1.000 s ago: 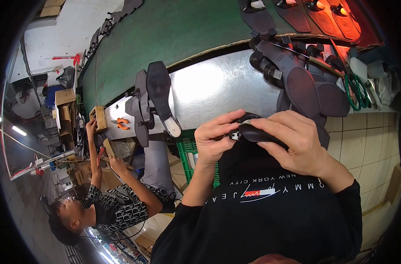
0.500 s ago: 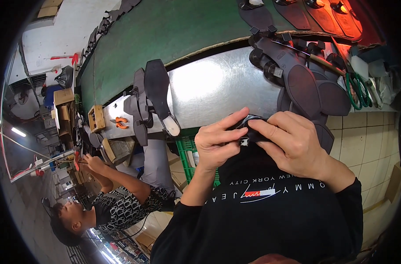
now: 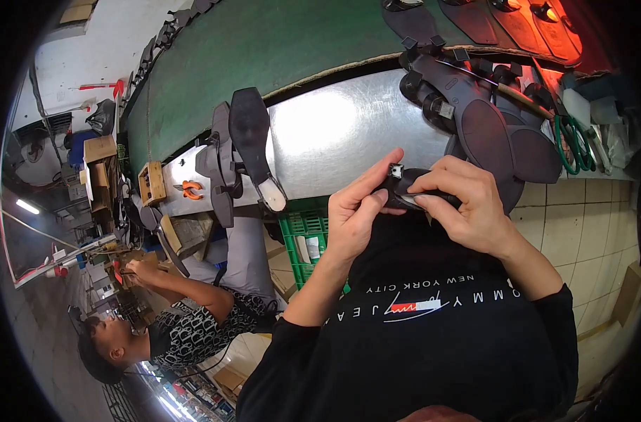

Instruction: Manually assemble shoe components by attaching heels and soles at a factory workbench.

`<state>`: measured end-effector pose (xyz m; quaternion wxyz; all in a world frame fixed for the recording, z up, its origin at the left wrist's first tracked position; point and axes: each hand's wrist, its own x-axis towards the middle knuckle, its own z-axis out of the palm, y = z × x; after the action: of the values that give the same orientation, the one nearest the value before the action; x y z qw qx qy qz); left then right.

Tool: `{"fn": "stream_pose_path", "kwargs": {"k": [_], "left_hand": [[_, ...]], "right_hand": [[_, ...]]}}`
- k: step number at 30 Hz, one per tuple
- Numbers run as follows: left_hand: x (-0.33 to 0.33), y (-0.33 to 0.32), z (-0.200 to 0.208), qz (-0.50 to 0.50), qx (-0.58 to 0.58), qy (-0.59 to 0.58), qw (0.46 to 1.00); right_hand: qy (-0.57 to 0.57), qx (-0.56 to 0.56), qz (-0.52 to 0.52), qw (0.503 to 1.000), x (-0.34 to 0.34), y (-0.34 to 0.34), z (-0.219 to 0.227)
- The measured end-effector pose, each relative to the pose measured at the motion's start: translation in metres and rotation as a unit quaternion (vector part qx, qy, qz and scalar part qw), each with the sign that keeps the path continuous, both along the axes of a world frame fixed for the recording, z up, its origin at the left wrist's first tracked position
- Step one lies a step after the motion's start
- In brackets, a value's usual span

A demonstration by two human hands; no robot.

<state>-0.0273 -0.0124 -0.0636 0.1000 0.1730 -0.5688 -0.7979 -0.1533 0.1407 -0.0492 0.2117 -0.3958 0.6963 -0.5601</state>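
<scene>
In front of my chest, my left hand [image 3: 353,214] holds a dark shoe part [image 3: 403,184] with a small square heel end turned up beside the fingers. My right hand [image 3: 468,200] closes from the other side, thumb and fingers pinching a slim dark tool [image 3: 441,197] whose pale end touches the shoe part. What kind of tool it is cannot be made out. Part of the shoe is hidden behind my fingers.
Dark soles with heels [image 3: 483,130] pile up at the right, beside green-handled scissors [image 3: 575,144]. More soles [image 3: 250,137] and orange pliers [image 3: 191,190] lie left on the metal bench [image 3: 320,133]. Behind runs a green belt [image 3: 278,42]. A co-worker [image 3: 187,327] sits at left.
The shoe part has been turned, so its square end now points up. My right hand has shifted slightly right and down, and a slim dark tool now shows in it.
</scene>
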Motion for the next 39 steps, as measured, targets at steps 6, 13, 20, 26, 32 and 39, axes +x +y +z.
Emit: {"fn": "stream_pose_path", "kwargs": {"k": [6, 13, 20, 26, 32, 39], "left_hand": [[-0.001, 0.003, 0.004, 0.029, -0.035, -0.018, 0.999], [-0.001, 0.006, 0.008, 0.044, -0.069, -0.02, 0.996], [-0.003, -0.009, 0.007, 0.022, 0.016, -0.077, 0.997], [-0.007, -0.008, 0.011, 0.006, 0.037, -0.099, 0.994], [-0.008, -0.004, 0.011, 0.028, 0.009, -0.098, 0.995], [-0.011, -0.005, 0.013, 0.011, -0.001, -0.092, 0.996]], "right_hand": [[0.119, -0.013, 0.005, 0.993, 0.002, -0.005, -0.006], [0.172, -0.006, 0.04, 0.984, -0.004, -0.007, -0.007], [0.123, 0.014, 0.126, 0.984, -0.014, -0.001, -0.005], [0.05, 0.025, 0.115, 0.992, -0.007, 0.004, -0.009], [0.055, 0.028, 0.079, 0.995, 0.0, 0.003, -0.015], [0.052, 0.012, 0.069, 0.996, -0.001, 0.007, -0.015]]}}
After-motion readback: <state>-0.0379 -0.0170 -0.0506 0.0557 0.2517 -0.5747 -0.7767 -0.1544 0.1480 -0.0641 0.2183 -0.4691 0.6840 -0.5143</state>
